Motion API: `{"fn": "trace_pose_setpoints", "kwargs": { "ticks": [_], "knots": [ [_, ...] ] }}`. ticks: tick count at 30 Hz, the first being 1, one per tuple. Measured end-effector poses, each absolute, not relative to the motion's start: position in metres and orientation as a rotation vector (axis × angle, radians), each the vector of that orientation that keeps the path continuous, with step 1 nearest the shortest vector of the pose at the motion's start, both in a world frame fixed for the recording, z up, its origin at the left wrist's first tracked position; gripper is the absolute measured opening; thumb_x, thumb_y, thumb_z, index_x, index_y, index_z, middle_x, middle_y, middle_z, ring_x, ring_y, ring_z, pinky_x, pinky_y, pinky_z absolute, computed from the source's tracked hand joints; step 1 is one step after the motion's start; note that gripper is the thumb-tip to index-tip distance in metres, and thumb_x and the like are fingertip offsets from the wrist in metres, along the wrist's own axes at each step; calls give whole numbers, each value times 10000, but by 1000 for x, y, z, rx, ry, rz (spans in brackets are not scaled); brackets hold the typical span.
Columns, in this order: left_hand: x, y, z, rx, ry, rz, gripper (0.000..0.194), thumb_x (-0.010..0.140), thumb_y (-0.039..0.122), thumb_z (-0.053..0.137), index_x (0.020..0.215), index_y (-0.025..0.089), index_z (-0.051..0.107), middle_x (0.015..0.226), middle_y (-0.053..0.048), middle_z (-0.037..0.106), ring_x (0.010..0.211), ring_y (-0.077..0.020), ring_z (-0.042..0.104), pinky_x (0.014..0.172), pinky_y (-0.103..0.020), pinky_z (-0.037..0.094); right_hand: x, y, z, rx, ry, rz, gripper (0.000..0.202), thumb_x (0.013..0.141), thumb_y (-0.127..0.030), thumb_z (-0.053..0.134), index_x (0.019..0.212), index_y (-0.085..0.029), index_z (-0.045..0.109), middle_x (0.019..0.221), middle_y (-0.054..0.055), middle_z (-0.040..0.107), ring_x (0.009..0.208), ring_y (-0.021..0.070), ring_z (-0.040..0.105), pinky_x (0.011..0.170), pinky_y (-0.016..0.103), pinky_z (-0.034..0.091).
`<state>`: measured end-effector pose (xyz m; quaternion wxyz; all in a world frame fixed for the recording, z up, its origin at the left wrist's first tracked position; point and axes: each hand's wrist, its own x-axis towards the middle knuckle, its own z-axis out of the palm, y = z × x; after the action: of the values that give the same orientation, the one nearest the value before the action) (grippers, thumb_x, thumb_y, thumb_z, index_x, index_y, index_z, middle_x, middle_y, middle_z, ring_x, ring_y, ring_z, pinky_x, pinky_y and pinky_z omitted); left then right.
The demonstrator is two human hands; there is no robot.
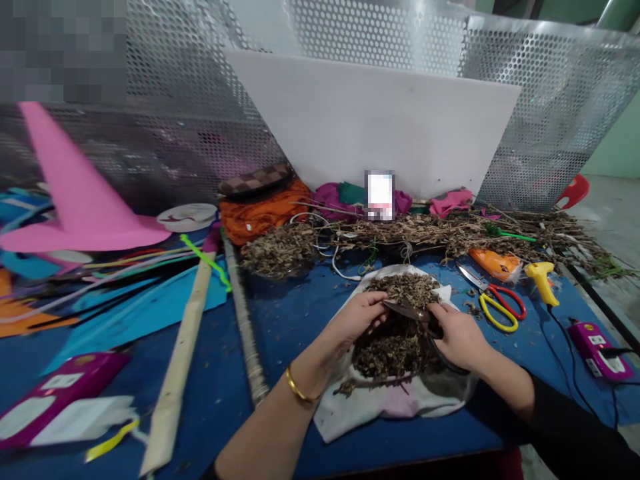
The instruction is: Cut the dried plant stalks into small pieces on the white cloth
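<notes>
My right hand (457,335) is closed round the dark handles of a pair of scissors (407,310); the blades point left across the dried plant bits (383,353). The fingers of my left hand (361,313) are pinched together by the blade tips. Whatever they hold is too small or too hidden to name. Below both hands, a white cloth bag (345,413) lies on the blue table with brown dried leaves heaped in and on it. Scissors with red and yellow handles (493,300) rest to the right of my right hand.
A yellow glue gun (543,280) and a purple power strip (600,350) with cables lie at right. Dried stalks (425,230) line the back before a white board (380,120). At left are a pink cone hat (75,193), wooden stick (183,360) and second purple strip (60,393).
</notes>
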<state>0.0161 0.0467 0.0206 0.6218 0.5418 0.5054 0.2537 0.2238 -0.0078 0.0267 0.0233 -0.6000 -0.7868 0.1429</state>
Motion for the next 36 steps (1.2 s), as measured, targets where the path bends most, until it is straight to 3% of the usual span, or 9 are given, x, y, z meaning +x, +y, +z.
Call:
{"fn": "trace_pose_setpoints", "kwargs": {
  "ticks": [12,18,28,36],
  "knots": [
    [21,42,28,1287,1121,450,152,681,288,564,651,140,546,490,38,492,377,-45,372,368,-172,250,225,-9,26,-1801,-2503,416,327,798,-306,455,1112,-217,450,1001,52,575,817,168,557,632,231,320],
    [20,43,27,1256,1117,458,190,684,306,575,728,123,598,486,48,472,361,-40,332,362,-183,215,225,-9,26,-1816,-2510,443,191,795,-271,457,975,-214,484,891,38,607,787,162,558,613,227,294],
    [23,40,27,1310,1083,462,206,665,318,577,653,113,592,470,44,476,350,-34,323,350,-173,208,223,-10,27,-1817,-2516,398,351,787,-273,455,1128,-197,425,1022,71,565,817,173,550,640,239,320],
    [21,42,25,1202,1086,432,276,677,377,593,749,112,625,465,69,433,348,-24,283,358,-172,169,225,-6,19,-1803,-2540,439,207,791,-258,461,992,-210,457,899,44,599,771,159,561,601,227,294]
  ]
}}
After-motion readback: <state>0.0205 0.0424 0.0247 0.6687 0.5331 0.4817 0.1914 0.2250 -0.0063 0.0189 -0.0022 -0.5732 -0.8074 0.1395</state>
